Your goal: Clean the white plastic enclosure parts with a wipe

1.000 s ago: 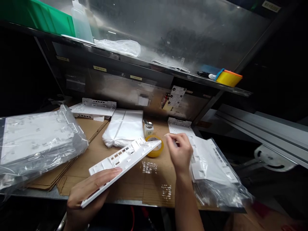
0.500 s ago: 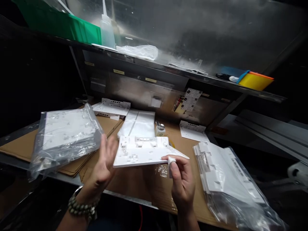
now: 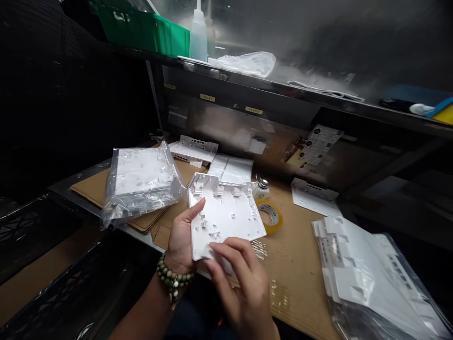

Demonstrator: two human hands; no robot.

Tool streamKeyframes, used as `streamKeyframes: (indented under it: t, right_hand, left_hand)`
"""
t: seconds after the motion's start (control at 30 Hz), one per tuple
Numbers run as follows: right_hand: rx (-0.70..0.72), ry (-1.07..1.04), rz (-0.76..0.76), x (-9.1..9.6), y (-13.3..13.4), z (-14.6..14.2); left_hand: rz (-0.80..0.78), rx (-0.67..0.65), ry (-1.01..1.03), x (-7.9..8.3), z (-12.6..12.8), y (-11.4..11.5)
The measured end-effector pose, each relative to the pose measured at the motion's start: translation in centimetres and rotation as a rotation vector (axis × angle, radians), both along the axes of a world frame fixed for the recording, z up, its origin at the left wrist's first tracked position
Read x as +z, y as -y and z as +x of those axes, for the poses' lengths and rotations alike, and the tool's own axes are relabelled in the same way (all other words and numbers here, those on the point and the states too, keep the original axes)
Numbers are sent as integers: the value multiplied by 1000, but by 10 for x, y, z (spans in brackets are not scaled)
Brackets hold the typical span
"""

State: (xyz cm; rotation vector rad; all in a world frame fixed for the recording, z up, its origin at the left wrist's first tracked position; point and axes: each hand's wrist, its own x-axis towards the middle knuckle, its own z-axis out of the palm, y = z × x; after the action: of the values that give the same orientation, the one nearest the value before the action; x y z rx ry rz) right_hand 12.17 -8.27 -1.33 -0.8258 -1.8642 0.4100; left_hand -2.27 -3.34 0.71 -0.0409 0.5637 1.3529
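Observation:
A white plastic panel (image 3: 226, 212) with moulded clips on its inner face is held over the cardboard-covered bench (image 3: 293, 264). My left hand (image 3: 181, 236), with a bead bracelet at the wrist, grips the panel's left edge, thumb on top. My right hand (image 3: 240, 278) lies over the panel's near edge with its fingers pressed down on it; what sits under the fingertips is hidden.
A bagged stack of white panels (image 3: 141, 182) lies at left and another bagged stack (image 3: 371, 278) at right. A roll of yellow tape (image 3: 271, 215), a small pump bottle (image 3: 262, 186), folded bags (image 3: 231, 167) and loose panels (image 3: 193, 150) sit behind. A shelf above carries a green bin (image 3: 141, 28) and a squeeze bottle (image 3: 198, 33).
The panel was turned from edge-on to its inner face up and drawn nearer. My right hand came from the bench onto its near edge. The view swung left.

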Motion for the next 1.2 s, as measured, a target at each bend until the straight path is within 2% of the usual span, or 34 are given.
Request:
streamKeyframes:
  t: [0.17, 0.37, 0.6, 0.8, 0.93, 1.07, 1.13, 1.2]
  right_hand:
    - [1, 38, 80, 0, 2, -13]
    - [-22, 38, 71, 0, 3, -12]
    - [-87, 123, 33, -1, -1, -8]
    - [-47, 102, 72, -4, 0, -19]
    - [-163, 126, -53, -14, -18, 21]
    - [-419, -16, -73, -19, -34, 70]
    - [-417, 17, -63, -20, -37, 81]
    - [-374, 80, -59, -21, -39, 85]
  left_hand:
    - [81, 92, -66, 9, 6, 2]
    - [129, 156, -131, 7, 9, 0]
    - [48, 72, -41, 5, 2, -2]
    - [-30, 75, -50, 3, -4, -1]
    - [-45, 118, -108, -4, -28, 0]
    - [235, 30, -109, -18, -54, 2]
    - [364, 16, -131, -24, -61, 3]
    - [426, 15, -129, -27, -63, 3]
